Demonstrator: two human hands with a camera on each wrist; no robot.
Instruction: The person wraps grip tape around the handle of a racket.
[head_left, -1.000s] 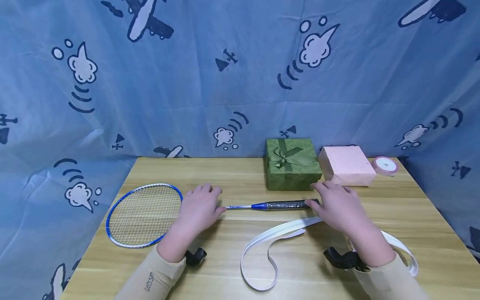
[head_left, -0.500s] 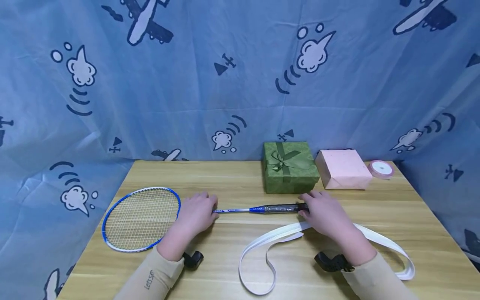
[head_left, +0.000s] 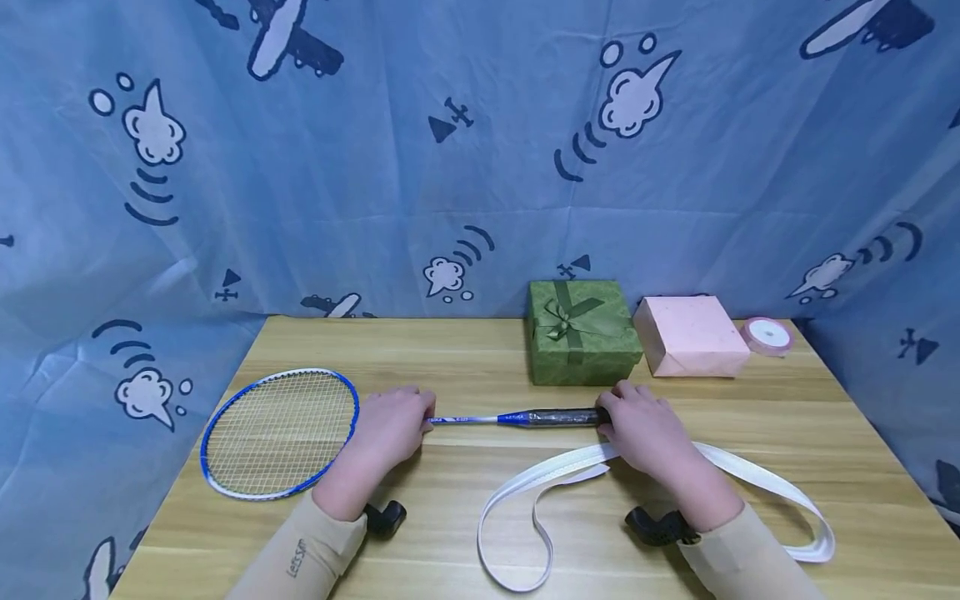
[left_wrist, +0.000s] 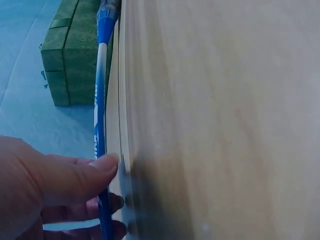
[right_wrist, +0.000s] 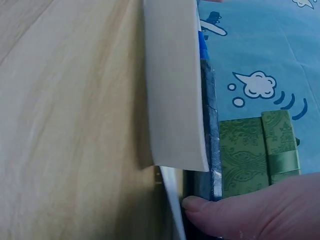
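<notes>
Both hands [head_left: 390,429] [head_left: 645,425] palm-down, fingers curled.

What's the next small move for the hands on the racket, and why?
Probably lift the racket slightly off the table, level. The left hand holds the shaft by the head, its fingers curled round it; the right hand holds the butt of the handle. The white tape lies loose beside the handle.

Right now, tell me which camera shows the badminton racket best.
The head view: the whole badminton racket lies across the table, the left hand on its shaft and the right hand at the grip. The left wrist view shows only the blue-and-white shaft; the right wrist view only the dark grip beside the white tape.
</notes>
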